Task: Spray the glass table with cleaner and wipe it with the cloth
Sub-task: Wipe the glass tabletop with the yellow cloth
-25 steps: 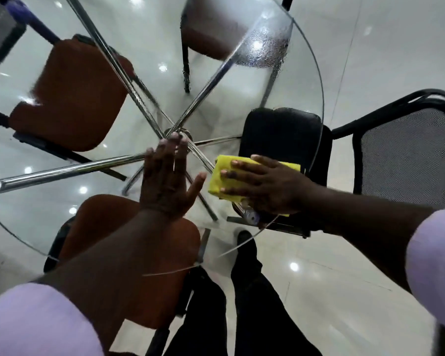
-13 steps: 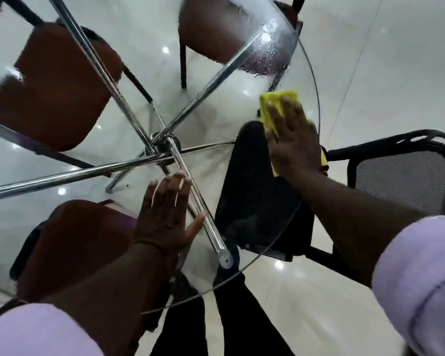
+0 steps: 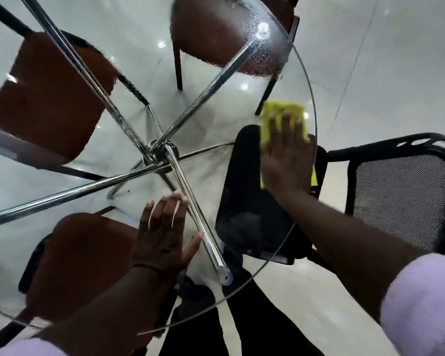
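Observation:
A round glass table (image 3: 309, 93) fills the view, with chrome legs (image 3: 190, 201) meeting at a hub beneath it. My right hand (image 3: 287, 155) lies flat on a folded yellow cloth (image 3: 283, 110), pressing it onto the glass near the right rim. Only the cloth's far end and side edges show past my fingers. My left hand (image 3: 165, 235) rests flat on the glass near the front, fingers apart, holding nothing. A patch of spray droplets (image 3: 262, 42) covers the glass at the far right. No spray bottle is in view.
Brown padded chairs stand under the table at the left (image 3: 49, 98), the front left (image 3: 82, 258) and the back (image 3: 216, 29). A black mesh-backed chair (image 3: 401, 196) stands at the right, its seat (image 3: 247, 196) under the glass. My legs are by the front rim.
My right hand has slid the yellow cloth from the front middle of the glass out to the right rim and a little farther away. My left hand has stayed flat on the glass.

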Motion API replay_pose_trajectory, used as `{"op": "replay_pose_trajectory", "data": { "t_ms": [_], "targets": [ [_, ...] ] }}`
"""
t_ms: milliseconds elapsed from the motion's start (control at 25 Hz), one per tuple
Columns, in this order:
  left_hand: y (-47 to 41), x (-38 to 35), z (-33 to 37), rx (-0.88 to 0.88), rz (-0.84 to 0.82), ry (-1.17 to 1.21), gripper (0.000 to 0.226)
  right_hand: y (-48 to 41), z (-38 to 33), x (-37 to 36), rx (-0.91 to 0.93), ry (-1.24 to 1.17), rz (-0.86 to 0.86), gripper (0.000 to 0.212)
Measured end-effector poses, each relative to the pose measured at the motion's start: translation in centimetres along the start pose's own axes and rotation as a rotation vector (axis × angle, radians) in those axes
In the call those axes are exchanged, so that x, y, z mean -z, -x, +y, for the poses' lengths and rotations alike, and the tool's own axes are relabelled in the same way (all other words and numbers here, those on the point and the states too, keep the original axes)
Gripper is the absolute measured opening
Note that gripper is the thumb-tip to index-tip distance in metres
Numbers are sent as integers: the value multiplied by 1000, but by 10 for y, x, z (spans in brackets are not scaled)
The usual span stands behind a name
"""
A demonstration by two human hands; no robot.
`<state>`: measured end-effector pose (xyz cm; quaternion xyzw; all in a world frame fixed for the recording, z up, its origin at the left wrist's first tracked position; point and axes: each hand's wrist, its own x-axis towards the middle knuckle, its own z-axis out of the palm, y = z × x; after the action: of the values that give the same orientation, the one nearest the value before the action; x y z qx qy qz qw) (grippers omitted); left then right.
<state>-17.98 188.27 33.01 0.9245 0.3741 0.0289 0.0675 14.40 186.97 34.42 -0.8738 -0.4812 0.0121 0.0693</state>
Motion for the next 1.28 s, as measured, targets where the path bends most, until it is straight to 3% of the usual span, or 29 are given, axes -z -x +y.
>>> {"op": "replay_pose_trajectory", "data": {
  "t_ms": [80,120,160,200,320,440,520,600,720,880,960,1040,1160,1280],
  "targets": [
    [0,1,2,0,8,-5,83,29,28,6,585,17,-119,55],
    [-1,0,1,-9,8,-7,83,16,46,10,779,59,-128,54],
    [-1,0,0,-16,4,-13,84,-2,60,6,800,123,-120,54],
    [-2,-1,0,-16,-1,-20,84,-22,67,-3,624,135,-107,54],
    [0,0,1,-1,-10,-35,83,-24,42,-2,-190,-7,-31,56],
    [0,3,2,0,-21,-39,84,82,-2,4,-517,-198,55,60],
    [-1,3,4,13,-22,-43,84,100,-5,19,-623,-376,2,65],
    [-2,0,3,6,-26,-48,85,56,15,20,-709,-509,-75,70],
    [-2,-4,2,-12,-6,-54,84,8,46,16,-773,-547,-121,69],
    [-1,0,2,-3,-62,-34,86,150,-45,29,-1017,-727,-55,69],
    [0,3,4,13,-77,-31,86,212,-83,37,-1014,-779,-93,73],
    [-1,3,3,1,-80,-24,86,185,-58,30,-960,-643,-67,72],
    [0,1,2,5,-93,-36,85,107,-5,24,-991,-655,-59,67],
    [2,3,2,12,-100,-22,84,134,-15,25,-1071,-742,-46,63]
  ]
}}
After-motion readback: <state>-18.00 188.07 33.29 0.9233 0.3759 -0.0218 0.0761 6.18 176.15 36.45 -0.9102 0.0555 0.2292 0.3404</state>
